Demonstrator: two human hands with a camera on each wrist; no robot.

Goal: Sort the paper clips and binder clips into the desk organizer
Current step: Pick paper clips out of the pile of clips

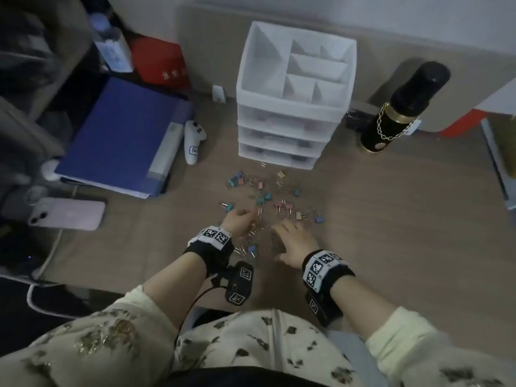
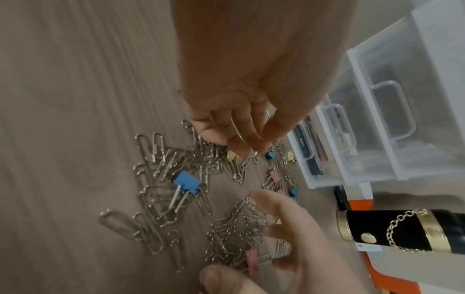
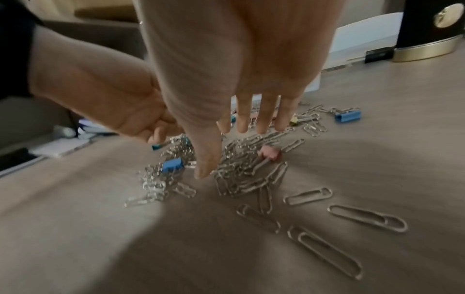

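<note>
Silver paper clips (image 3: 241,179) are heaped on the wood-grain desk (image 1: 391,219) right in front of the white desk organizer (image 1: 296,88), mixed with little binder clips (image 1: 262,199) in blue, teal, pink and yellow. Nothing from the pile shows in the organizer's top compartments, and its drawers are too frosted to read.

Going left to right from that organizer: far to its left you've got a blue binder (image 1: 120,135), with a phone (image 1: 67,213) lying nearer to you than the binder and cut into by shadow. A white controller-looking thing (image 1: 193,143) sits between binder and organizer, and I honestly can't tell what it is.

Your left hand (image 1: 238,219) is over the left side of the pile, in front of the organizer, fingers curled and pinching a few paper clips. The left wrist view shows wire loops between your fingertips (image 2: 236,147), but how many is lost in blur. Just right of it, your right hand (image 1: 293,241) is spread flat over the heap with fingers straight, thumb tip (image 3: 205,171) down among the clips. It covers part of the pile, so what's under the palm is hidden. A blue binder clip (image 2: 186,182) lies between both hands.

Right of the organizer stands a black and gold bottle (image 1: 396,107) with a chain.
</note>
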